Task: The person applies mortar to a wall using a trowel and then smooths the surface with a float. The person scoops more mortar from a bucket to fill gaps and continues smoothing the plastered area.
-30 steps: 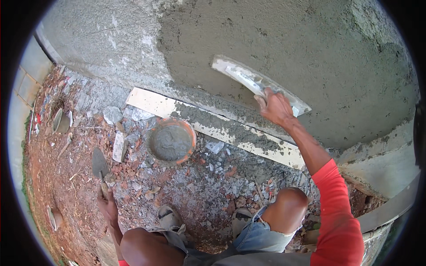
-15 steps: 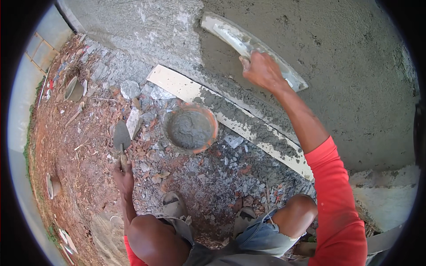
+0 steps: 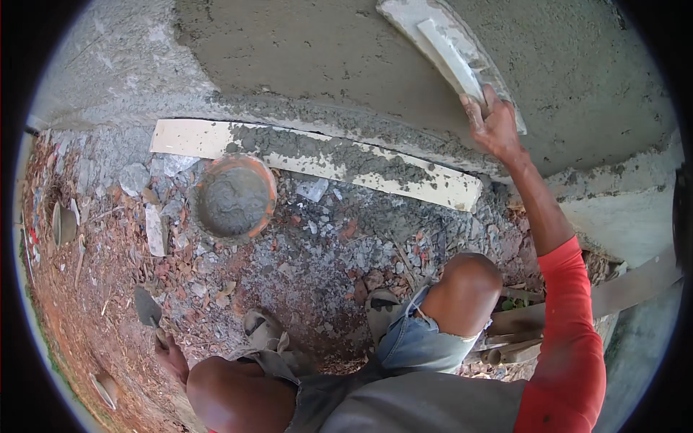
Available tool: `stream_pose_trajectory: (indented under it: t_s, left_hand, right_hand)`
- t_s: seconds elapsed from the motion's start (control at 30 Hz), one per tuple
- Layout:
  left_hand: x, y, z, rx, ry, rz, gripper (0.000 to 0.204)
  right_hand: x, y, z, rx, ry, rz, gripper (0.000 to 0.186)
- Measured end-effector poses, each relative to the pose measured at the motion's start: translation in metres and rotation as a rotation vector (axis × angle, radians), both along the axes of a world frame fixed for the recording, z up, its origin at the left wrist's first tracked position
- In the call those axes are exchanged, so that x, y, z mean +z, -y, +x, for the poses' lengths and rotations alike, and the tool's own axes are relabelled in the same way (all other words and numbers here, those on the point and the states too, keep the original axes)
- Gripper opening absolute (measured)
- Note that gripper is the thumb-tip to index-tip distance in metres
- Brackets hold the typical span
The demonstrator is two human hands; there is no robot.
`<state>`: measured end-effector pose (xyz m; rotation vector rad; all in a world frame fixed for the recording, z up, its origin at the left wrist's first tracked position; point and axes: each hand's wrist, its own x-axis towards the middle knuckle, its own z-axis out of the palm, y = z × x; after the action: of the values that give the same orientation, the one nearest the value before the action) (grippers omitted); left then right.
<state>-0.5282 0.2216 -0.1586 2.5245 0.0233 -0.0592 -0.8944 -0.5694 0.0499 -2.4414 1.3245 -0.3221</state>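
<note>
My right hand is closed on the handle of a long plastering float, whose blade lies against the wet grey mortar on the wall. Low on the left, my left hand grips a small pointed trowel by its handle, with the blade sticking out over the rubble. An orange-rimmed bucket of wet mortar stands between that trowel and the wall. Along the wall's foot lies a pale board streaked with fallen mortar.
Broken stones and leaf litter cover the ground. A tilted bowl-like container rests at the far left. Bamboo poles and a long grey plank lie at the right, by my knee.
The view has turned to the right. My right hand has shifted the float rightward across the plastered wall, and the float now stands steeper. My left hand still holds the trowel low.
</note>
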Motion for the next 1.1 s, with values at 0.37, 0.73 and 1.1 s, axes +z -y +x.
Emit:
stream_pose_trajectory:
  t_s: [0.37,0.73,1.1]
  left_hand:
    - [0.036,0.176,0.01,-0.334,0.162,-0.183,0.047]
    - [0.077,0.164,0.028,-0.221,0.019,-0.003,0.052]
    - [0.142,0.309,0.015,-0.425,0.171,-0.149,0.044]
  right_hand:
    - [-0.135,0.059,-0.145,0.144,-0.471,0.015,0.052]
    - [0.047,0.074,-0.2,-0.07,1.031,-0.262,0.042]
    - [0.066,0.039,-0.005,0.011,0.82,-0.711,0.037]
